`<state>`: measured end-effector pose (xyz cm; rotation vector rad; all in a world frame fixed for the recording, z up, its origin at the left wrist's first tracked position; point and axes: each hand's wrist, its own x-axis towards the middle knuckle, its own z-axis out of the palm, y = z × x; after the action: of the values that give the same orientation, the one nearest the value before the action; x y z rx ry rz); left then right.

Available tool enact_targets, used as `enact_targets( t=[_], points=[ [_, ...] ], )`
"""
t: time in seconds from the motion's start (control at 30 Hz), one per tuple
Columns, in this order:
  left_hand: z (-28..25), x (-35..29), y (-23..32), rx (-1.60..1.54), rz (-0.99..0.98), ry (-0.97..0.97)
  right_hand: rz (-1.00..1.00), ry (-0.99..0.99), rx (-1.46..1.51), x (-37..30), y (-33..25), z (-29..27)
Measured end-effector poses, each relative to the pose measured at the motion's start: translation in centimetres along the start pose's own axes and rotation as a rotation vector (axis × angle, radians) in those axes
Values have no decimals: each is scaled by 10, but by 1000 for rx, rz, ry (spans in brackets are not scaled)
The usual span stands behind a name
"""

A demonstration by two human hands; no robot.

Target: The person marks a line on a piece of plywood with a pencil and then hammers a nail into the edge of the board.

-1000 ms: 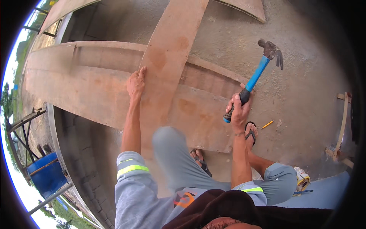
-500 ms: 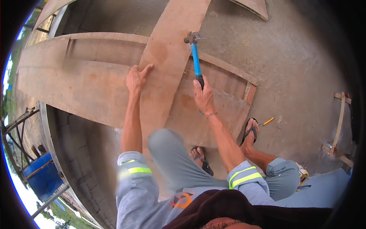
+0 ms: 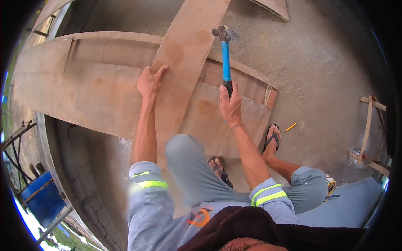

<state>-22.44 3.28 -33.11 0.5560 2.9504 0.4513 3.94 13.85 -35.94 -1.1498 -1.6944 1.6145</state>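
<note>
My right hand (image 3: 231,105) is closed round the black grip end of a claw hammer (image 3: 226,60) with a blue handle. The hammer's head points away from me, raised above the boards. A long plywood strip (image 3: 178,62) lies slantwise across a wider plywood panel (image 3: 96,94). At the strip's left edge my left hand (image 3: 150,83) grips it, the thumb on its top face and the other fingers mostly hidden. Beneath the crossing, a wooden frame (image 3: 271,95) shows at the panel's right end.
A yellow pencil-like tool (image 3: 290,126) lies on the concrete floor (image 3: 322,83) beside my sandalled foot (image 3: 272,140). Nailed wooden slats (image 3: 365,129) stand at the right. On the left are a block-lined opening (image 3: 81,163) and a blue drum (image 3: 43,196). A tape measure-like object (image 3: 331,184) sits by my knee.
The hammer in my right hand has swung slightly right and stands more upright. My left hand keeps its place on the strip. The whole view has shifted a little.
</note>
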Motion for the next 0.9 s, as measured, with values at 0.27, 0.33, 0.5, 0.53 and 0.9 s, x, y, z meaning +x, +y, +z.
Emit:
enact_targets(
  t=[0.27,0.33,0.5,0.53,0.9],
  points=[
    [-2,5,-13,39,-36,-6,98,-104,-102,6,-29,-27],
    [-3,-1,-6,33,-7,4,117,-66,14,1,-38,-30],
    [12,-2,11,99,-19,-42,43,-97,-306,36,5,-25],
    [8,2,7,123,-18,-28,81,-180,-402,43,-4,-28],
    [-41,-21,49,2,122,48,225,-67,127,-37,-32,-104]
  ],
)
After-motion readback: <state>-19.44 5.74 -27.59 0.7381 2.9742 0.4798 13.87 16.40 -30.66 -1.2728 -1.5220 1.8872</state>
